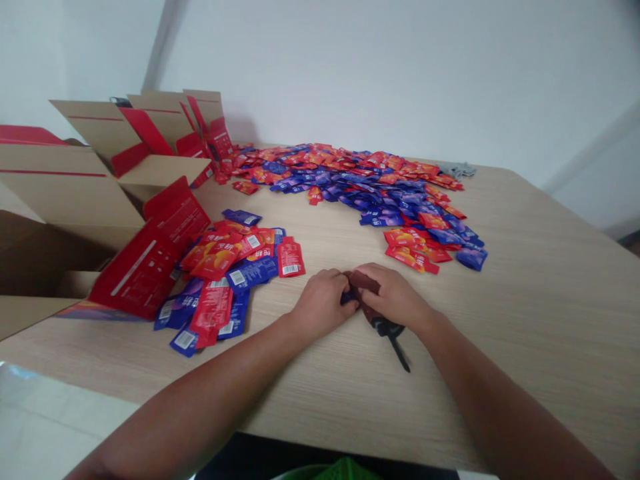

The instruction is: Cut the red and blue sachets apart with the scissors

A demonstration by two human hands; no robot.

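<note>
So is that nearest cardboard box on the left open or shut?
Open: the cardboard box's flaps are spread apart, and its brown inside shows.

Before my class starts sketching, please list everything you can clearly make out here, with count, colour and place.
Near packets: many, red-orange and blue, left of the hands
Far packets: too many to count, red-orange and blue, across the table's back
Open boxes: several, brown and red, far left
Unclear tool-like item: one, dark brown and black with a thin black rod, at the hands
Crumpled item: one, grey, back edge
Green item: one, green, bottom edge
Table: one, pale wood tone, centre
Wall: whitish, behind
Floor: pale, lower left
Left hand: one, bare, centre
Right hand: one, bare, gripping the tool-like item
</note>
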